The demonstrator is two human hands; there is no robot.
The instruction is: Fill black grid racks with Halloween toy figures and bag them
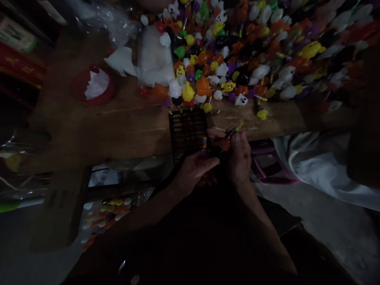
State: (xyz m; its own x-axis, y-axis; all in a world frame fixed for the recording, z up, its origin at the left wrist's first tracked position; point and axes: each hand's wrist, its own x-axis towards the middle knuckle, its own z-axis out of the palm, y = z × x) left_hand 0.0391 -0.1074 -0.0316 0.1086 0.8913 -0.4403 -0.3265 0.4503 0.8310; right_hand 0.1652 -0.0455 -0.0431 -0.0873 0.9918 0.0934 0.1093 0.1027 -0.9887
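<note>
Head view: the left hand (192, 172) and the right hand (241, 156) are in front of the torso, just off the near edge of the tabletop (133, 136); the two are close together, with a narrow, dark gap between them. The left hand is closed, thumb reaching toward the right hand; it appears to grip the lower end of the left tube (204, 143), though shadow hides the contact. The right hand is closed, fingers curled inward around the right tube (238, 126); a red piece (225, 145) shows at its fingertips, and its attachment cannot be told.

Alignment: the left tube is near upright in view, its free end pointing away from the torso; the right tube is tilted, its free end pointing away and to the right; the long axes therefore spread apart toward the far side. The red piece lies between the tubes, nearer the right hand; it is to the right of the left thumb tip.

Surroundings: a black rack (190, 127) lies just beyond the left hand; figures (203, 86) are heaped along the far side of the tabletop; a bowl (103, 99) with paper (96, 84) stands to the left, well apart.
</note>
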